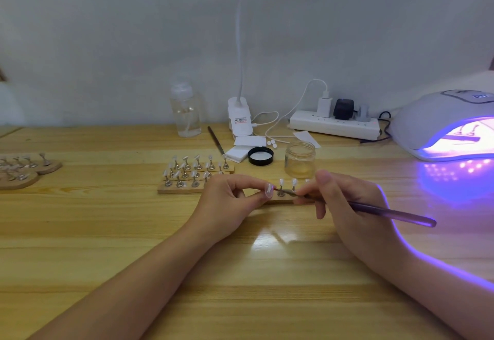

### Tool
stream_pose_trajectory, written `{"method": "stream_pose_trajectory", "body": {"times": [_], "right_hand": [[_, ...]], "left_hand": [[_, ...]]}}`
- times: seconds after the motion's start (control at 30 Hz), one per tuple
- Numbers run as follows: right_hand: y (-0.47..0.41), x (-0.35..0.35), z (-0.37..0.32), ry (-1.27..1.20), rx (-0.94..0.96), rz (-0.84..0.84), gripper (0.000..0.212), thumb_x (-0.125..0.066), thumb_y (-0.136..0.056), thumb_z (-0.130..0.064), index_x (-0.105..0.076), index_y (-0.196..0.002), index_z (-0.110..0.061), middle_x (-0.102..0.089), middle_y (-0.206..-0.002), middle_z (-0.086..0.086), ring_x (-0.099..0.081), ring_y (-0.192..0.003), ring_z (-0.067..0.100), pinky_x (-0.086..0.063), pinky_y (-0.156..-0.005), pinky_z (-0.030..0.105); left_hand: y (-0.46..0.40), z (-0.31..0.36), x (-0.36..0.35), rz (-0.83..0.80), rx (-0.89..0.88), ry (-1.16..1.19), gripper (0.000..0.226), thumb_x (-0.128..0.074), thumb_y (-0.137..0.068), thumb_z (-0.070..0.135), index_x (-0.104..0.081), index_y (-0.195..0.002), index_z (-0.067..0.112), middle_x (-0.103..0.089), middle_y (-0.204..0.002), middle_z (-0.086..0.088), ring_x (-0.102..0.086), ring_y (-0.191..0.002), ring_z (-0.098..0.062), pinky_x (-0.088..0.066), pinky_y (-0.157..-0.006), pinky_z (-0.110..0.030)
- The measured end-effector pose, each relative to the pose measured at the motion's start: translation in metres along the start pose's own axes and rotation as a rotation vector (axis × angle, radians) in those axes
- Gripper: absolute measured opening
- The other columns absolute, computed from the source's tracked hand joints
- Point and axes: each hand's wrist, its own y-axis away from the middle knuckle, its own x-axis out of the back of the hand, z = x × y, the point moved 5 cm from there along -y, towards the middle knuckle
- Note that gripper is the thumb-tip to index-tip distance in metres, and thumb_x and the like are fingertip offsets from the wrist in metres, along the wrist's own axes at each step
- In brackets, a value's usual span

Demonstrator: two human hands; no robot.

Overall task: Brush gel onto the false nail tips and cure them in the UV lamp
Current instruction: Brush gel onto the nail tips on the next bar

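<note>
Left hand [230,200] fingers pinch a nail tip [268,190]; right hand [344,200] fingers grasp the brush [387,211] beside it.

A wooden table [107,232] carries nail stands [195,176], a jar [300,159] and a lit UV lamp [438,123].

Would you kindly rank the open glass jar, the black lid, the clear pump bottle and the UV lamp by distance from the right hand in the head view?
From the right hand:
1. Glass jar, just behind the hand.
2. Black lid, behind and left.
3. UV lamp, back right, and pump bottle, back left: too close to call.
</note>
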Motion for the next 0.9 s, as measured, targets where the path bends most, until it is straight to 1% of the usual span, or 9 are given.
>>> {"method": "stream_pose_trajectory", "body": {"times": [0.1,0.13,0.2,0.3,0.47,0.63,0.77,0.83,0.9], "right_hand": [[-0.0019,-0.0041,-0.0054,0.121,0.055,-0.053,0.028,-0.04,-0.087,-0.043,-0.065,-0.078,-0.033,-0.058,-0.059,-0.028,-0.059,-0.058,-0.003,-0.041,-0.057,0.006],[-0.0014,-0.0054,-0.0053,0.125,0.062,-0.068,0.027,-0.041,-0.087,-0.042,-0.065,-0.078,-0.033,-0.059,-0.06,-0.03,-0.057,-0.058,-0.006,-0.039,-0.057,0.003],[0.0004,-0.0059,-0.0021,0.051,0.025,-0.076,0.031,-0.042,-0.085,-0.044,-0.066,-0.071,-0.031,-0.064,-0.061,-0.02,-0.055,-0.052,-0.003,-0.04,-0.055,0.006],[0.0019,-0.0033,-0.0009,0.012,0.011,-0.046,0.035,-0.042,-0.085,-0.046,-0.066,-0.067,-0.029,-0.066,-0.061,-0.008,-0.053,-0.049,0.002,-0.043,-0.054,0.013],[-0.002,-0.006,-0.0072,0.197,0.073,-0.083,0.028,-0.038,-0.086,-0.045,-0.063,-0.078,-0.036,-0.058,-0.064,-0.032,-0.057,-0.066,-0.009,-0.037,-0.062,0.002],[0.0025,-0.0054,-0.003,0.042,0.005,-0.079,0.033,-0.041,-0.083,-0.048,-0.065,-0.066,-0.032,-0.065,-0.061,-0.015,-0.057,-0.052,-0.002,-0.043,-0.052,0.008],[-0.0012,-0.0066,-0.0093,0.196,0.1,-0.085,0.027,-0.04,-0.087,-0.041,-0.064,-0.077,-0.034,-0.06,-0.068,-0.032,-0.057,-0.066,-0.012,-0.038,-0.062,0.002],[-0.001,-0.0076,-0.0075,0.21,0.083,-0.106,0.027,-0.04,-0.086,-0.046,-0.064,-0.077,-0.037,-0.063,-0.073,-0.029,-0.058,-0.066,-0.011,-0.039,-0.061,0.004],[0.0006,-0.0071,-0.0047,0.172,0.065,-0.095,0.029,-0.04,-0.085,-0.047,-0.064,-0.072,-0.037,-0.065,-0.068,-0.022,-0.058,-0.06,-0.008,-0.039,-0.058,0.004]], "left_hand": [[-0.0005,0.0006,-0.0012,-0.006,-0.01,-0.01,0.008,-0.073,-0.075,0.014,-0.074,-0.078,0.021,-0.054,-0.049,0.014,-0.03,-0.037,-0.004,-0.023,-0.042,-0.008],[-0.0004,0.0012,-0.0015,-0.012,-0.018,-0.013,0.008,-0.072,-0.075,0.011,-0.074,-0.079,0.019,-0.059,-0.056,0.014,-0.031,-0.037,-0.003,-0.024,-0.042,-0.008],[0.0,0.0027,-0.0023,-0.027,-0.038,-0.024,0.008,-0.072,-0.075,0.009,-0.074,-0.08,0.016,-0.066,-0.072,0.009,-0.032,-0.037,-0.003,-0.025,-0.043,-0.008],[-0.0001,0.0023,-0.0025,-0.024,-0.042,-0.029,0.008,-0.072,-0.076,0.009,-0.074,-0.08,0.015,-0.068,-0.08,0.005,-0.033,-0.037,-0.002,-0.027,-0.043,-0.008],[-0.0019,0.0003,-0.0031,-0.019,-0.027,-0.051,0.01,-0.071,-0.076,0.006,-0.074,-0.08,0.015,-0.069,-0.085,-0.001,-0.033,-0.036,-0.002,-0.026,-0.044,-0.008],[-0.0015,-0.0006,-0.0029,-0.013,-0.012,-0.062,0.012,-0.072,-0.075,0.006,-0.074,-0.079,0.016,-0.069,-0.086,0.0,-0.033,-0.037,-0.002,-0.027,-0.045,-0.009],[-0.002,-0.0008,-0.0031,-0.022,-0.014,-0.07,0.013,-0.071,-0.075,0.006,-0.074,-0.08,0.018,-0.068,-0.087,-0.001,-0.033,-0.038,-0.003,-0.028,-0.046,-0.01],[-0.0022,-0.0013,-0.003,-0.023,-0.012,-0.076,0.014,-0.071,-0.075,0.006,-0.073,-0.08,0.019,-0.068,-0.086,0.0,-0.033,-0.038,-0.003,-0.028,-0.046,-0.01],[-0.002,-0.0017,-0.0028,-0.025,-0.015,-0.085,0.016,-0.072,-0.075,0.007,-0.073,-0.08,0.022,-0.067,-0.086,0.002,-0.033,-0.038,-0.004,-0.028,-0.046,-0.009]]}}
